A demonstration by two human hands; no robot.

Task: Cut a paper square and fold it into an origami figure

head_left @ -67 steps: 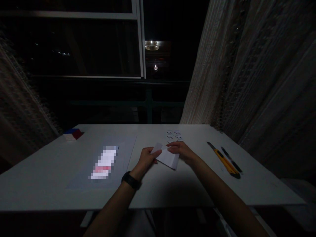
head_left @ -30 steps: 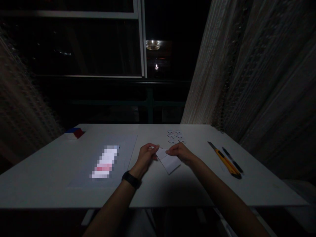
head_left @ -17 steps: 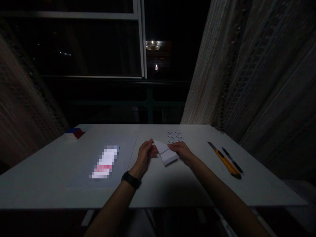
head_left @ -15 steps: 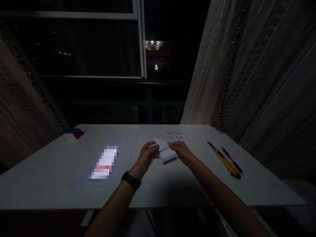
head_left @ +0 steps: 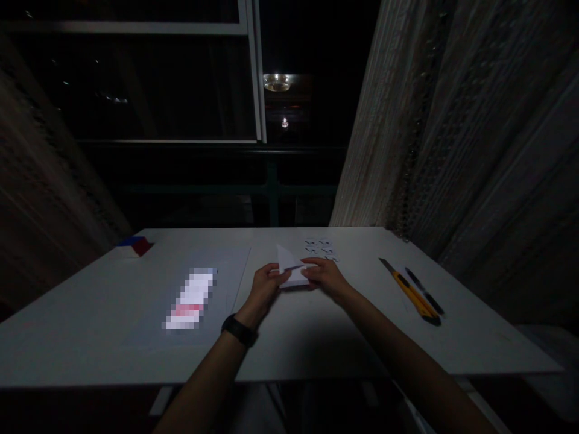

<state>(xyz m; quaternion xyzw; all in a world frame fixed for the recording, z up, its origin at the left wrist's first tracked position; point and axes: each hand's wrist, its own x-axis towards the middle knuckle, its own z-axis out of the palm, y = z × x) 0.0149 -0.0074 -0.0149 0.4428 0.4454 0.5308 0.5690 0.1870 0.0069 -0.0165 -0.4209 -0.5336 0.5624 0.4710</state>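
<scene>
A folded piece of white paper (head_left: 294, 278) is held between my two hands above the middle of the white table (head_left: 289, 355). One pointed flap of it stands up at the left. My left hand (head_left: 266, 286), with a dark band on the wrist, pinches the paper's left side, thumb in front. On the right side, my right hand (head_left: 326, 277) grips it with thumb and fingers. The fingers behind the paper are partly hidden. Just beyond my right hand lies a sheet with small printed round figures (head_left: 318, 245).
To the left, a glowing blurred screen (head_left: 192, 298) lies on a pale sheet (head_left: 149, 316). A red, blue and white block (head_left: 134, 246) sits at the far left. At right are a yellow utility knife (head_left: 414, 295) and a black pen (head_left: 424, 291). Curtains hang beside a dark window.
The paper has turned to lie more level, and its pointed flap now stands more upright. My left hand has closed onto the paper's left edge; my right fingers have shifted along it.
</scene>
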